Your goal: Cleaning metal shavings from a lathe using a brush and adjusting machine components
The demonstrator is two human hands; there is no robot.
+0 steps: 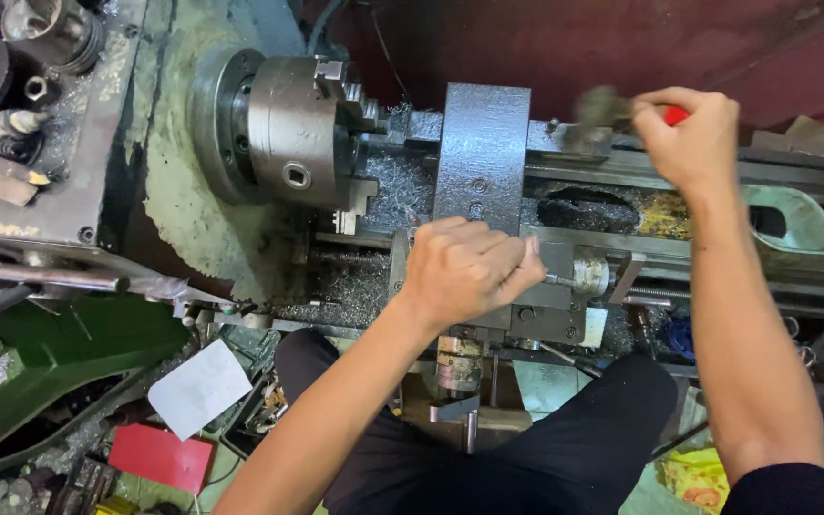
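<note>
Inspector: The left hand (466, 270) is closed around a thin metal rod (558, 280) at the tool block (555, 291) on the lathe; the right hand (690, 139) grips a red-handled hammer (612, 108), raised and blurred.

Assessor: The risk?

Inspector: A stray blow could catch the left knuckles; they sit near the rod.

**Layout at the lathe**

The chuck (293, 129) is mounted at the left end of the lathe bed (622, 172), with the flat block (482, 153) set just to its right on the carriage. The left hand (464, 272) is placed in front of that block, beside a small handle (588, 272). The right hand (693, 138) is raised behind the bed, further right, closed round a tool (607, 110). A paper sheet (200, 386) lies low at the left, before the chuck.
</note>
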